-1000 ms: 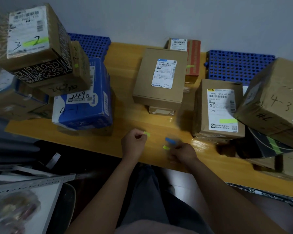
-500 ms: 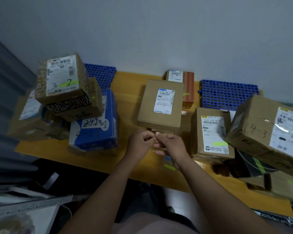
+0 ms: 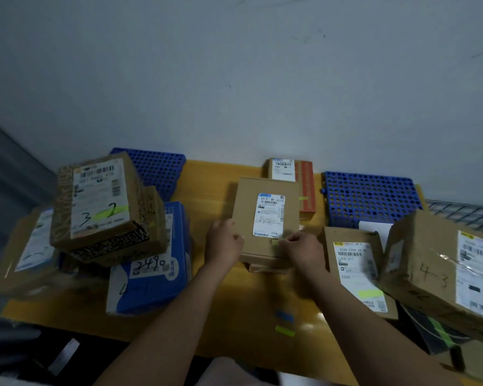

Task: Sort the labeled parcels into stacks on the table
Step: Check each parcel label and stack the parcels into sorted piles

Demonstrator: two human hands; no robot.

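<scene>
Steadying seems to be the job of the left hand [image 3: 225, 242]: its fingers curl against the near left edge of the flat brown cardboard parcel [image 3: 246, 207], gripping it, I judge, so that it cannot slide while the other hand works. The right hand [image 3: 303, 250] pinches a small yellow-green sticker strip [image 3: 275, 242] at its fingertips. The strip lies on the parcel's top face just below the white shipping label [image 3: 268, 215]; whether it is pressed fully down I cannot tell.

The parcel sits mid-way along the yellow wooden table [image 3: 234, 310], resting on a smaller brown box [image 3: 265, 267] whose near edge shows beneath it. It lies flat, label up, its long axis running from the person toward the wall. The label's blue header is at the far end, so the print reads upright to the person, probably to allow reading and marking.

A brown labelled box to the right [image 3: 357, 274] already carries a similar strip, which suggests the strip is a sorting mark. A spare blue strip [image 3: 285, 316] and a spare yellow-green strip [image 3: 285, 330] lie on the table nearer the person.
</scene>
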